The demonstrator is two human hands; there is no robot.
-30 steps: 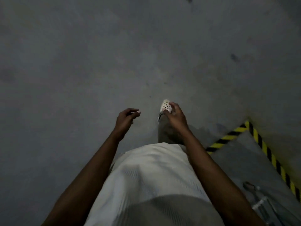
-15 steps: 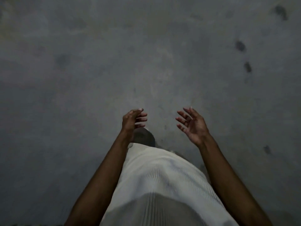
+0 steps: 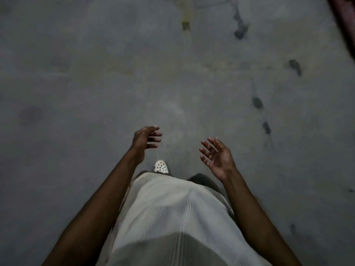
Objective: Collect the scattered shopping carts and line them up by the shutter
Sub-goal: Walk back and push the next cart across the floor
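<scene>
No shopping cart and no shutter show in the head view. My left hand (image 3: 146,141) hangs in front of me over the grey concrete floor (image 3: 96,73), its fingers loosely curled and holding nothing. My right hand (image 3: 217,156) is raised beside it, palm turned inward, fingers spread and relaxed, also empty. Both hands are apart from each other and touch nothing.
My white perforated shoe (image 3: 161,166) steps forward below the left hand. Dark stains (image 3: 257,102) dot the floor to the right. A faded yellow mark (image 3: 186,25) lies far ahead. A dark reddish edge (image 3: 345,22) shows at the top right corner.
The yellow-black striped edge and metal cart part seen a second ago have left the view. I have walked forward; the white shoe is out in front again and both hands stay empty.
</scene>
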